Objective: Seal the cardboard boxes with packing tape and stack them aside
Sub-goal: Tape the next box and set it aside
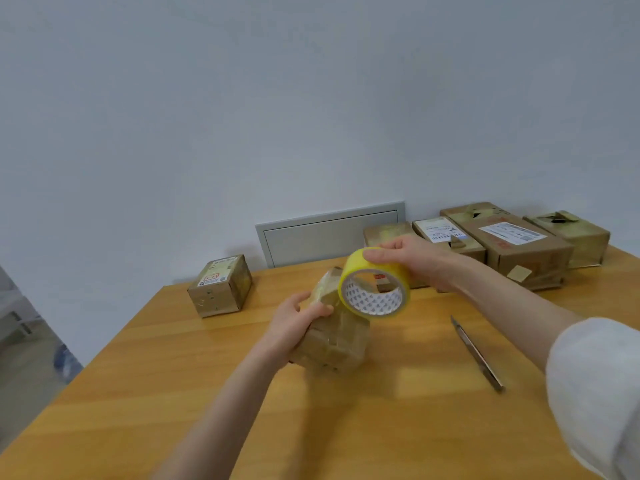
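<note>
Cardboard box [332, 337], small and wrapped in glossy tape, sits near the middle of the wooden table [173, 393], tipped so its long axis runs from the near right up toward the far left, one end raised toward the wall. The left hand [294, 323] is wrapped around its left side, thumb across the top and fingers on the far face. The right hand [405, 258] grips a yellow tape roll [374, 282] from above, fingers curled over the rim; the roll stands on edge just above the far end of the box, its open core with a white patterned liner facing the camera. Whether a strip runs from the roll to the box cannot be told. A grey utility knife [478, 355] lies flat on the table to the right of the box, apart from it, its length running from far left to near right. A single labelled box [221, 285] stands at the far left edge of the table. Along the far right edge a row of taped boxes [512, 247] stands close together, several with white shipping labels on top. Behind the table a plain pale wall [311, 98] carries a low grey panel [329, 233]. A white sleeve [599, 382] covers the right upper arm.
</note>
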`<state>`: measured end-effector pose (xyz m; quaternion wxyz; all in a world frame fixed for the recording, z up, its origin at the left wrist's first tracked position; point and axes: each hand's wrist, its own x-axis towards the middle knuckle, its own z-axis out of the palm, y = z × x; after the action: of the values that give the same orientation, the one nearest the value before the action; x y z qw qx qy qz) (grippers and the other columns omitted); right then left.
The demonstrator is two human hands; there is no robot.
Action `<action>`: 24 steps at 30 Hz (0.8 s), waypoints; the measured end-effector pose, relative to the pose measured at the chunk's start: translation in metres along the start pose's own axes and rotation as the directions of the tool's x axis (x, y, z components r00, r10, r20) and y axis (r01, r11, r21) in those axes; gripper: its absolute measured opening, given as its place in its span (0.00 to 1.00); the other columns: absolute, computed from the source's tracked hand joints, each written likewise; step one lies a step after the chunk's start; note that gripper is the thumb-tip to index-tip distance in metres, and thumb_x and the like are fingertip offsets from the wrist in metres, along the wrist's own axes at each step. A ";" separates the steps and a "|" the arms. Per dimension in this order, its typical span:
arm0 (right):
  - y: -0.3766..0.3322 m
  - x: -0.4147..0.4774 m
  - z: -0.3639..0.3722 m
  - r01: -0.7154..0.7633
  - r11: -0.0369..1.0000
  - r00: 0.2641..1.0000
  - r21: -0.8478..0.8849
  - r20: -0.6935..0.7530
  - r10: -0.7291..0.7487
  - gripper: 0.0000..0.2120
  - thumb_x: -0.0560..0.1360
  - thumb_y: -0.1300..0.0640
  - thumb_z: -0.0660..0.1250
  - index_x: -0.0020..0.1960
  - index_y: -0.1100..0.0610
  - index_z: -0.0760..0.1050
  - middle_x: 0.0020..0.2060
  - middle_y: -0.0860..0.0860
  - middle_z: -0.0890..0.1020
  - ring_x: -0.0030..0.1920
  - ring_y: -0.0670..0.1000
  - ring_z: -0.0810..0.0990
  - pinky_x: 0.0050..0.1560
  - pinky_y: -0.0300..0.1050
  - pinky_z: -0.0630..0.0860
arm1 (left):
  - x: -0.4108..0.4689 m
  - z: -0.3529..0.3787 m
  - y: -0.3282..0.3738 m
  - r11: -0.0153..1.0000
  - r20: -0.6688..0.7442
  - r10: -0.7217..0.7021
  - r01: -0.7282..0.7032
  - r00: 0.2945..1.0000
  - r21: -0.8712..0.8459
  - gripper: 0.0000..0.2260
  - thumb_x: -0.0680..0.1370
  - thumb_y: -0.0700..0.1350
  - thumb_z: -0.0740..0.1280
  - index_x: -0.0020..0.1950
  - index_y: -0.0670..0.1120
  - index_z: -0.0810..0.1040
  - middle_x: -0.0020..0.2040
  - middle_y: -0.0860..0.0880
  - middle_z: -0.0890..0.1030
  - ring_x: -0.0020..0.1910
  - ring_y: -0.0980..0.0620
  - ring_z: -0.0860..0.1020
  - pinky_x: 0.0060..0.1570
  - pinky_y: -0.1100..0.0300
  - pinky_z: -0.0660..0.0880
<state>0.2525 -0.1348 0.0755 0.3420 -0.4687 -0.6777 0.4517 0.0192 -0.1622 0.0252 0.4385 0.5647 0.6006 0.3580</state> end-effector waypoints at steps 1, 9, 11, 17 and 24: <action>-0.004 -0.001 -0.001 0.031 0.998 1.000 0.046 0.002 -0.031 0.33 0.58 0.35 0.73 0.49 0.62 0.82 0.39 0.53 0.84 0.40 0.51 0.80 0.51 0.50 0.75 | -0.002 0.002 -0.005 0.996 0.008 -0.028 0.028 1.000 -0.085 0.27 0.72 0.50 0.72 0.70 0.49 0.70 0.58 0.46 0.79 0.49 0.51 0.81 0.36 0.62 0.78; -0.003 0.005 0.020 0.025 0.998 0.999 -0.065 -0.025 -0.027 0.26 0.71 0.41 0.70 0.53 0.64 0.79 0.40 0.56 0.82 0.40 0.50 0.80 0.46 0.47 0.75 | 0.001 -0.001 -0.029 0.969 0.039 -0.046 0.054 0.998 -0.243 0.09 0.74 0.50 0.69 0.54 0.55 0.81 0.44 0.52 0.85 0.42 0.54 0.83 0.40 0.57 0.76; -0.007 0.007 0.023 0.025 0.995 0.999 -0.094 -0.027 -0.028 0.27 0.71 0.39 0.70 0.51 0.65 0.79 0.39 0.54 0.80 0.39 0.50 0.78 0.44 0.46 0.72 | 0.002 -0.001 -0.031 0.967 0.035 -0.056 0.063 0.998 -0.248 0.11 0.74 0.51 0.70 0.55 0.54 0.81 0.44 0.51 0.85 0.44 0.52 0.82 0.41 0.56 0.75; 0.008 -0.005 0.006 -0.077 0.919 0.996 -0.387 0.015 0.090 0.25 0.72 0.36 0.66 0.34 0.58 0.76 0.25 0.41 0.77 0.26 0.40 0.76 0.42 0.42 0.73 | 0.006 -0.006 -0.044 0.946 -0.001 -0.103 0.098 0.995 -0.309 0.12 0.73 0.53 0.70 0.55 0.54 0.81 0.48 0.49 0.84 0.48 0.47 0.81 0.41 0.54 0.74; 0.026 -0.009 0.011 -0.132 0.907 0.991 -0.400 -0.051 0.121 0.26 0.67 0.31 0.67 0.49 0.53 0.81 0.38 0.38 0.77 0.40 0.41 0.79 0.42 0.39 0.72 | 0.009 -0.006 -0.041 0.946 0.017 -0.094 0.094 0.995 -0.309 0.16 0.72 0.53 0.71 0.59 0.53 0.79 0.52 0.47 0.83 0.53 0.45 0.80 0.47 0.51 0.75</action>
<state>0.2543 -0.1427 0.0467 0.2166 -0.5776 -0.7200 0.3178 -0.0010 -0.1570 -0.0123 0.5385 0.4602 0.5629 0.4258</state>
